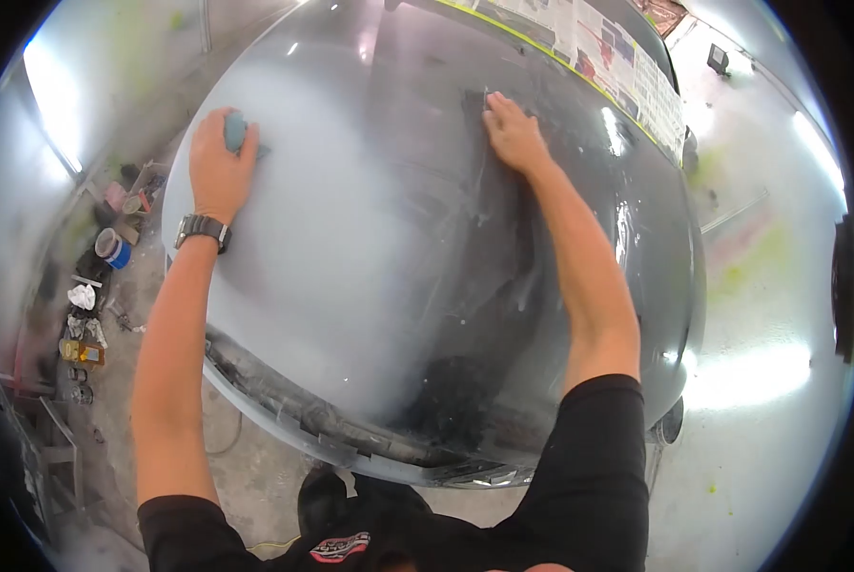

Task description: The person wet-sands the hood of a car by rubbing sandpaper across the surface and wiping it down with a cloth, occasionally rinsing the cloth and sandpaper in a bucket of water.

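Note:
My left hand point(223, 164) is closed around a small blue-green sponge point(235, 132) at the left side of a car hood point(303, 238). A black watch point(203, 230) sits on that wrist. Further right, my right hand point(514, 133) presses against the dark, wet part of the hood, fingers together. A thin edge shows at its fingertips, but what lies under them is hidden. The hood's left half is pale and matte, fading into dark grey, where wet streaks and drips run down from the right hand.
Newspaper point(598, 48) edged with yellow-green tape point(532, 40) covers the windshield area. Along the left wall, a blue-banded can point(112, 248), a yellowish container point(82, 353) and other clutter stand on the floor. The exposed front grille area point(293, 400) lies near my body.

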